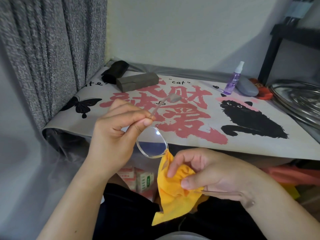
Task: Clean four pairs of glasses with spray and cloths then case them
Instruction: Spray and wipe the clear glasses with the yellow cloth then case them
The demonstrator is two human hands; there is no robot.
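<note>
Above my lap, in front of the table edge, my left hand (112, 134) is raised with the palm turned toward me, thumb and curled forefinger pinching one thin translucent temple arm of the clear-rimmed plastic glasses (152, 144). That arm juts up and away past my knuckles to a greyish tip over the table. One rounded lens hangs just below my fingers, glossy, with a bright glint near its top.

My right hand (204, 172) sits lower and to the right, fingers bent around a soft, crumpled yellow cloth (173, 193). My thumb presses the cloth from below and my forefinger from above, so the second lens is wrapped inside the folds and hidden. A loose pointed corner of cloth droops toward my dark trousers. The other temple arm runs out of the cloth along my wrist.

On the low table lies a smooth printed mat (190, 135) with red brush characters, a black butterfly and a furry black cat. At its far left are a limp black fabric pouch (115, 71) and, touching it, a boxy grey-brown hard case (136, 82). Far right stand a small clear purple spray bottle (232, 78) with a white nozzle and, just beside it, a rounded grey case (246, 86). A speckled grey curtain (52, 49) hangs in folds at left.
</note>
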